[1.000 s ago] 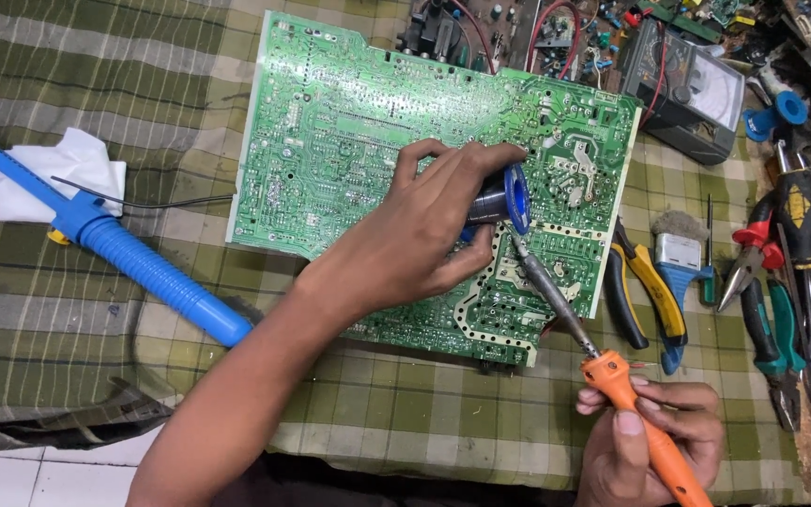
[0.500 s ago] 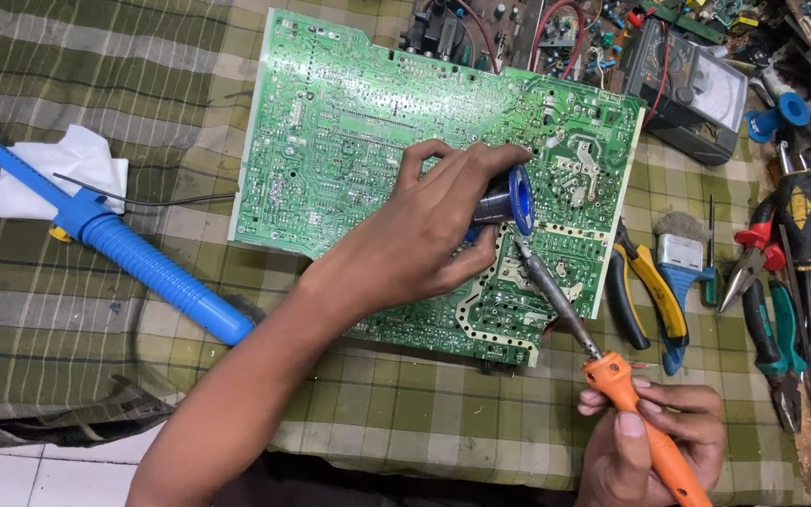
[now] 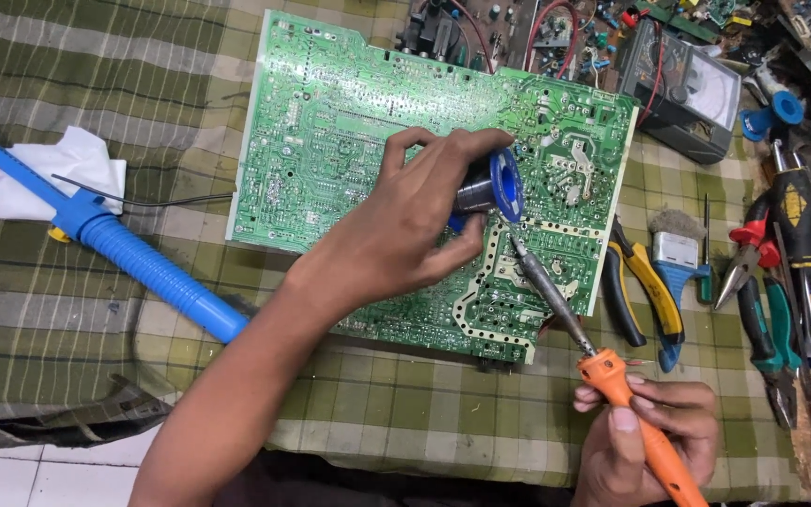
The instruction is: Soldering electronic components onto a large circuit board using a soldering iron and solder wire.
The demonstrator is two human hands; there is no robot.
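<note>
Fingers of the left hand (image 3: 405, 225) pinch a blue solder spool (image 3: 495, 188); right hand (image 3: 645, 441) grips the orange-handled soldering iron (image 3: 574, 329), whose tip should sit steady on the green circuit board (image 3: 349, 141).

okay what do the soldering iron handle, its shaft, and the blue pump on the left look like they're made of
The soldering iron handle in the right hand looks like orange plastic: smooth, evenly coloured, slightly glossy. Its shaft seems to be metal, grey and dull, darkened toward the tip. The blue pump appears to be moulded plastic with a satin sheen, though its barrel could be painted metal; the picture cannot settle that.
</note>
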